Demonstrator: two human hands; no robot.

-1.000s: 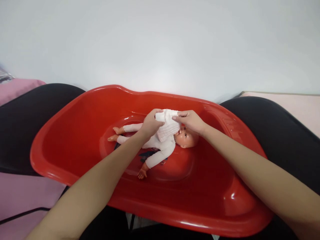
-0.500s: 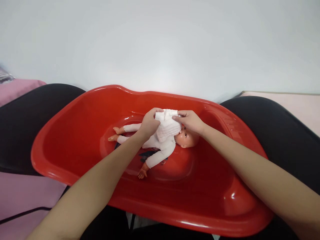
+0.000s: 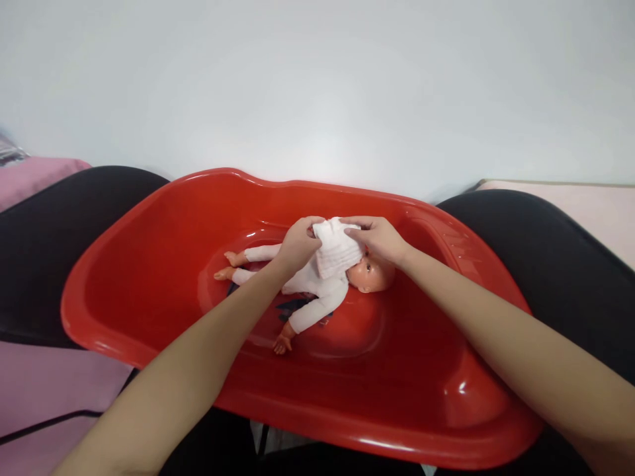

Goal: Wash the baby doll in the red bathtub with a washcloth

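Observation:
A baby doll (image 3: 317,313) in white clothing lies in a red baby bathtub (image 3: 149,304), its head to the right and feet to the left. Above its chest, a small white cloth (image 3: 338,252) hangs between my hands and hides part of the doll's chin and far arm. My left hand (image 3: 300,246) pinches the cloth's left upper corner between thumb and fingers. At the opposite corner, my right hand (image 3: 381,239) grips it the same way, over the doll's head. The doll's near arm stretches toward me on the tub floor.
Black chairs (image 3: 546,264) stand on the right and left, against the tub's ends. Pink surfaces (image 3: 44,182) show at the far left, and a pale pink one (image 3: 595,215) at the right. A white wall (image 3: 317,86) rises behind.
Both hands have shifted slightly to the right with the cloth, whose upper edge is now tilted and more creased. The doll and tub have stayed in place.

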